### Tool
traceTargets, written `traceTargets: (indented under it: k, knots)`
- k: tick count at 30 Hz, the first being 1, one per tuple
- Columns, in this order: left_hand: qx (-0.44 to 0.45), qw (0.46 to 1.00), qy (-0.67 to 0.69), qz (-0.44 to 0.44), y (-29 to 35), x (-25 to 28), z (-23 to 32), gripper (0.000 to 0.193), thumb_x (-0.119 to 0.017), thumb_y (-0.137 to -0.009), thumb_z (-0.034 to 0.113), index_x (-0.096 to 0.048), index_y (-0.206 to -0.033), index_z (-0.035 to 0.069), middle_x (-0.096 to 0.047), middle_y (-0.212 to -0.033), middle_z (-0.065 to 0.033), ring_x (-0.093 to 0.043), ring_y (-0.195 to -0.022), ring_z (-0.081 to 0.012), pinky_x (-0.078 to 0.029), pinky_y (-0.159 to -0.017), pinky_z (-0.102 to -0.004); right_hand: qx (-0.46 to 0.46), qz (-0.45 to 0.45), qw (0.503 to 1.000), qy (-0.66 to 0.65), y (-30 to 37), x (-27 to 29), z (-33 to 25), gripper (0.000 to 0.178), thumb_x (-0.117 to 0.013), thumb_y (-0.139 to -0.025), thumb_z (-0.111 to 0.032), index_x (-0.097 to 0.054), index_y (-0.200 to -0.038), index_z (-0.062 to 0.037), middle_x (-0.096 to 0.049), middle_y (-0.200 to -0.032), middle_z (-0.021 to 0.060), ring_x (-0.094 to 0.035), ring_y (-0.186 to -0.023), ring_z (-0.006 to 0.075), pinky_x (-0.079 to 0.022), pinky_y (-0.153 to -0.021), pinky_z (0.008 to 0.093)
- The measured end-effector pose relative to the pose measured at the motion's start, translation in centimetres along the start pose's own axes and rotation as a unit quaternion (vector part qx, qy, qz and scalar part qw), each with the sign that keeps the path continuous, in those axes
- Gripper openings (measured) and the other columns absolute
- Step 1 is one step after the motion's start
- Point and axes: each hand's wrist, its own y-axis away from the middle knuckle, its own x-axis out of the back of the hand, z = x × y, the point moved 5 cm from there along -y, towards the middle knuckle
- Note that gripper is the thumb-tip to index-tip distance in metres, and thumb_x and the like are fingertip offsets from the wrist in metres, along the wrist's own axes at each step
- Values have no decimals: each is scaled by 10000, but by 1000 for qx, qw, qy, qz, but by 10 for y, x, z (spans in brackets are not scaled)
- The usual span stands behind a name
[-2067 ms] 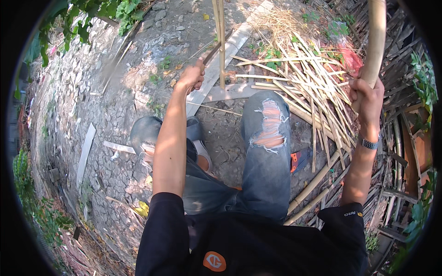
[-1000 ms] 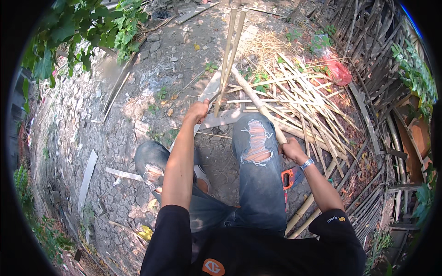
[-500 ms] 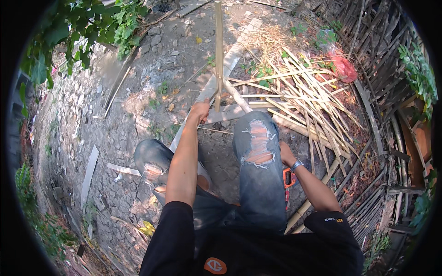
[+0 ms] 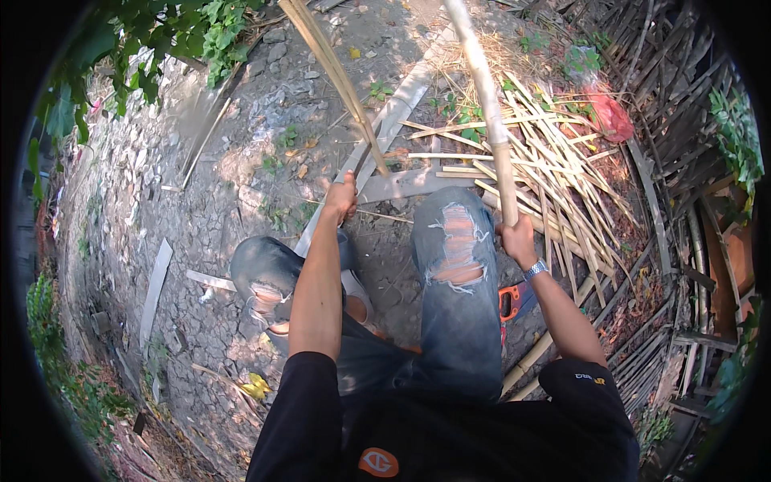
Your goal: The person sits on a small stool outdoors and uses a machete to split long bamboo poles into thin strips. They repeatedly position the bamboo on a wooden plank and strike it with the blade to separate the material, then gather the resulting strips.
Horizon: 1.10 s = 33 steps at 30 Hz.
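Left hand [image 4: 341,201]: just left of centre in the frame, your fist is closed around the grip end of a dark, narrow-bladed knife [image 4: 366,150]. The blade runs up and to the right, kinda hard to pick out against the wood behind it.
Right hand [image 4: 518,238]: right of centre, fingers wrapped round the lower end of a pale, round bamboo pole [image 4: 488,100]. Your two hands are well apart.
Pole: leans slightly left as it goes up, from your right fist to the top edge of the frame.
Split bamboo: a long tan split bamboo piece [image 4: 333,68] slants from the top edge, left of centre, down to the middle of the frame. Its bottom end is by a flat grey wooden board [image 4: 409,183]; can't tell if they touch.
Knife vs bamboo: blade's close to the lower part of that split piece, but I can't tell whether it's touching.
Strip pile: loose, crisscrossed pale bamboo strips [image 4: 546,165] spread over the ground, upper right of the frame.
Saw: an orange-handled saw [image 4: 509,304] lies right beside your right knee, lower right of centre.
Red bag: a crumpled translucent red plastic bag [image 4: 609,118], upper right, past the pile.
Wrist: silver metal watch [image 4: 535,269] on your right one.
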Motion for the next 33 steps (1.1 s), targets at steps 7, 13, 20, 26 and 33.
traceTargets:
  k: [7,13,20,26,33]
  knots:
    - [14,997,-69,-13,-9,-16,-16,615,-412,-1049,518,-497,-654,54,-424,-525,-36,-378,-370,-182,-276,-370,-381,-133,-212,966,73,18,-1,64,180,-668,-731,-124,-689,-826,26,-650,-659,151,-627,-557,259,-497,-559,390]
    - [38,994,-96,-38,31,-4,36,495,-472,-1032,484,-503,-738,87,-406,-563,7,-375,-418,-127,-281,-396,-339,-96,-65,983,-142,-12,84,-18,68,-585,-732,2,-615,-674,20,-573,-537,68,-545,-438,157,-399,-420,300]
    - [-24,994,-102,-14,-7,-23,-6,668,-417,-1042,506,-533,-591,26,-490,-500,-82,-477,-400,-237,-359,-410,-426,-73,-48,935,-344,-1,53,-50,56,-590,-736,-5,-562,-692,16,-572,-603,98,-547,-448,179,-407,-420,308]
    - [-51,980,-191,-30,-23,-56,-1,762,-380,-1043,535,-640,-680,-83,-606,-558,-166,-612,-467,-281,-488,-511,-451,-38,-191,974,114,38,-20,88,214,-665,-695,-85,-683,-845,66,-630,-622,141,-631,-507,204,-489,-485,347]
    - [-43,984,-171,-4,-22,-59,-11,775,-376,-1042,547,-664,-734,-102,-608,-571,-169,-632,-491,-287,-482,-496,-447,-137,-121,974,-135,23,22,-1,88,-625,-741,-63,-639,-761,21,-583,-569,64,-537,-434,147,-389,-413,317]
